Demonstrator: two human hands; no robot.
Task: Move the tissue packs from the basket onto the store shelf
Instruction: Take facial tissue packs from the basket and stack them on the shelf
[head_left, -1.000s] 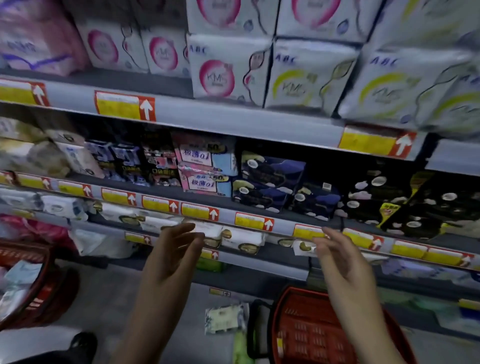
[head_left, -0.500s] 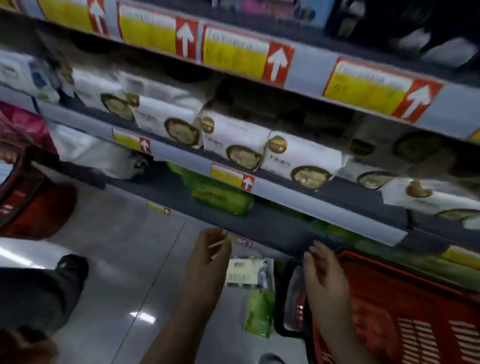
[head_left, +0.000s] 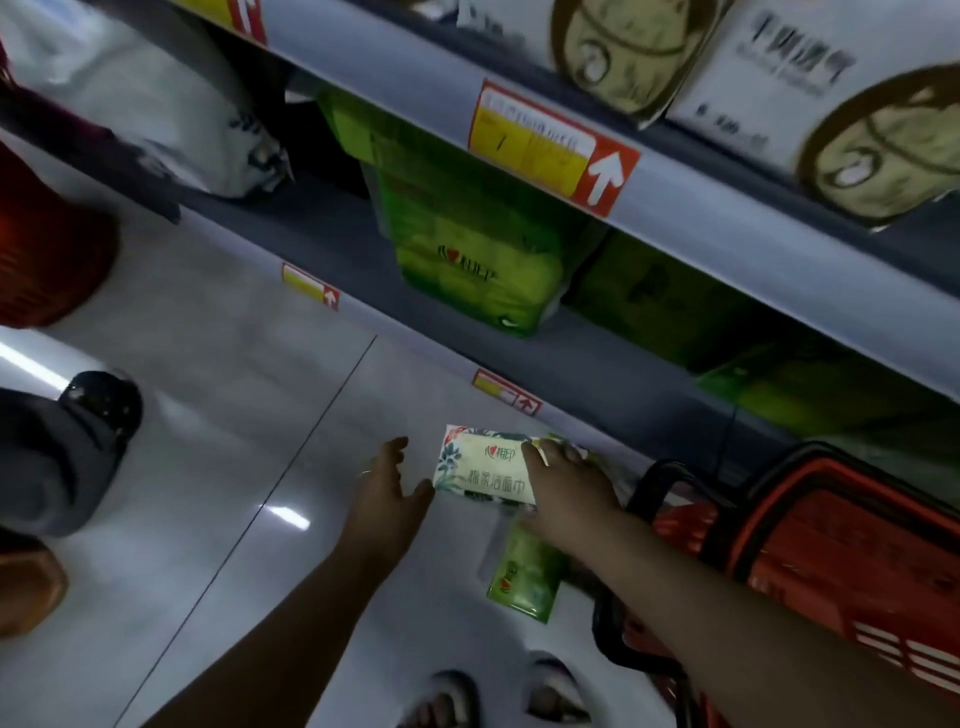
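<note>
Curling round the right end of the tissue pack (head_left: 485, 470), low by the floor (head_left: 234, 415) beside the red basket (head_left: 779, 470), the right hand (head_left: 566, 488) holds it, the left hand (head_left: 384, 488) spread open alongside.

Right hand (head_left: 566, 483) has dropped, seemingly gripping the white tissue pack (head_left: 483, 467)

The floor (head_left: 234, 415) is smooth, glossy tile that mirrors a light. The basket (head_left: 831, 545) is red moulded plastic with a slotted wall. The white tissue pack (head_left: 483, 470) and the green pack (head_left: 524, 577) wear thin shiny film. The shelf (head_left: 727, 228) edge looks smooth, matt grey
</note>
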